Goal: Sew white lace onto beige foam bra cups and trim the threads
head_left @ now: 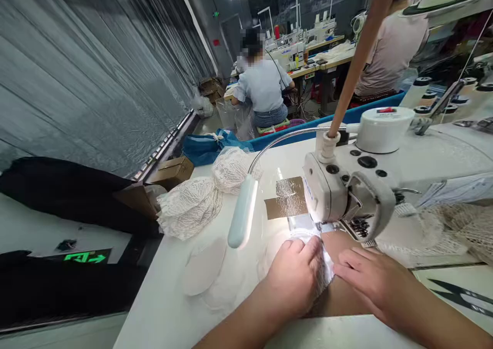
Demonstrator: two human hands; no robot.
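Observation:
A white lace piece (326, 268) lies under the needle area of the sewing machine (327, 190), lit brightly. My left hand (295, 272) bears down on it with curled fingers, the fingertips close to the presser foot. From the other side, my right hand (364, 274) pinches the lace's right edge between thumb and fingers. Part of the lace is hidden beneath my left hand. Brown sheeting (339, 297) covers the machine bed under both hands.
A bendable lamp (242, 210) arches over the table left of the machine. Stacked lace pieces (190, 205) and oval beige pads (204, 267) lie leftward. Black scissors (462, 295) rest at right, near more netted lace (466, 226). Two people sit beyond the table.

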